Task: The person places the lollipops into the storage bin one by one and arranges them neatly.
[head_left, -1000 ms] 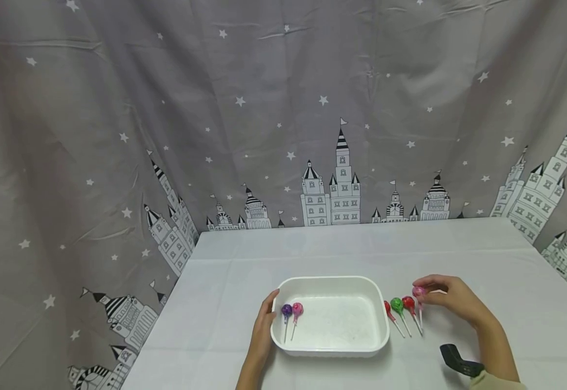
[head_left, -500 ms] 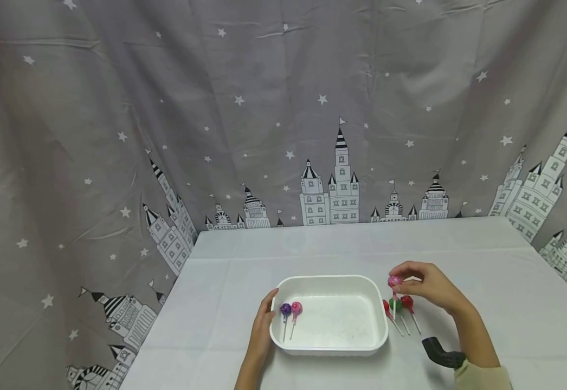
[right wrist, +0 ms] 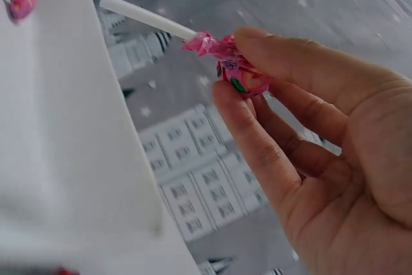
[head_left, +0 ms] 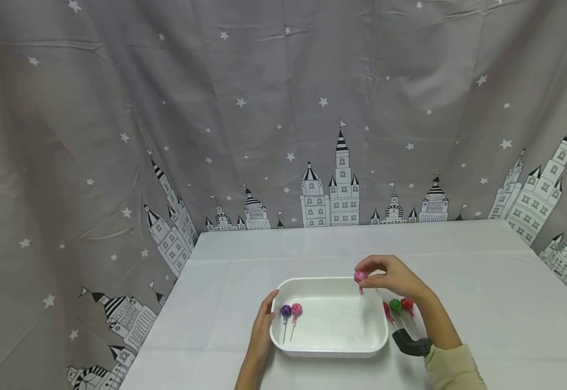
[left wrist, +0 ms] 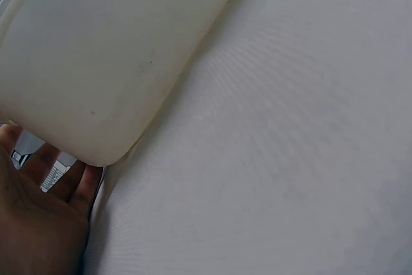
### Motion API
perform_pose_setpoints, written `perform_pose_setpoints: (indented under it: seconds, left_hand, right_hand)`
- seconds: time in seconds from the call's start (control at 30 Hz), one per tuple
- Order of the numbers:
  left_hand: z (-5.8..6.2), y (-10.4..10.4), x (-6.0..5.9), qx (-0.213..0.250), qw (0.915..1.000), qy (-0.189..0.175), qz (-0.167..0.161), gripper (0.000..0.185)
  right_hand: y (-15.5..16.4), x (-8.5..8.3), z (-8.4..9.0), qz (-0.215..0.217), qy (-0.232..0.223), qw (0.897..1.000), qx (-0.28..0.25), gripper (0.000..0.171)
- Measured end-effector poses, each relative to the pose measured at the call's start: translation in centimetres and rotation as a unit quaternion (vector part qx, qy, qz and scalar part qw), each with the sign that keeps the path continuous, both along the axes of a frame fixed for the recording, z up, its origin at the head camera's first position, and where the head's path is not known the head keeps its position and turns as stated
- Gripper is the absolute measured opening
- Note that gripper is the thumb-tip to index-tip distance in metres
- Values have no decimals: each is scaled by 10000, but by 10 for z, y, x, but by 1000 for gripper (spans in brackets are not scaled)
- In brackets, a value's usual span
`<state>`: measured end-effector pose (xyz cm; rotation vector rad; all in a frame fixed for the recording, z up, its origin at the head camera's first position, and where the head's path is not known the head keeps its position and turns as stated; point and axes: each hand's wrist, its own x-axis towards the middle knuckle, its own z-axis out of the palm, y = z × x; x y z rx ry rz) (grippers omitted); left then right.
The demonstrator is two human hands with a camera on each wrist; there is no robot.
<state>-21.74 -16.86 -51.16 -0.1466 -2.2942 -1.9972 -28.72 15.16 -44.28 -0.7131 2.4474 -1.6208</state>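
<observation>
- Resting against the tray's (head_left: 329, 351) left outer wall, the left hand (head_left: 263, 330) lies flat with straight fingers, steadying the tray near the table's (head_left: 483, 303) front edge.
- Two lollipops, purple (head_left: 285, 311) and pink (head_left: 296, 310), lie inside the tray by its left wall.
- Three more lollipops (head_left: 395, 306), red, green and red, lie on the table just beside the tray's right wall.
- The right hand (head_left: 393, 275) pinches a pink-wrapped lollipop (head_left: 360, 277) by its head between thumb and fingers, stick free, above the tray's far right corner.
- Judged step: carrying this lollipop into the tray. The next move seems to call for lowering it to the tray floor and loosening the pinch.
- A grey castle-print curtain (head_left: 215, 135) hangs behind the table's far edge.
</observation>
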Motion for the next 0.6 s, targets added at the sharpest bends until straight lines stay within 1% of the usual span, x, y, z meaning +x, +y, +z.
perform_pose_setpoints:
  seconds: [0.17, 0.2, 0.4, 0.43, 0.6]
  left_hand:
    - [0, 0, 0, -46, 10000, -7, 2, 50]
    - [-1, 0, 0, -61, 10000, -13, 2, 50]
    - [-1, 0, 0, 2, 10000, -10, 35, 50]
    - [-1, 0, -1, 10, 10000, -6, 35, 51]
    - [0, 0, -1, -18, 10000, -16, 38, 50]
  right_hand:
    - [-25, -8, -4, 254, 24, 9997, -27, 27]
    - [-31, -7, -2, 301, 52, 9995, -2, 26]
    - [-63, -11, -13, 604, 26, 9982, 34, 28]
    - [-67, -14, -18, 629, -19, 9980, 33, 29]
    - [-85, -16, -27, 674, -15, 9977, 91, 28]
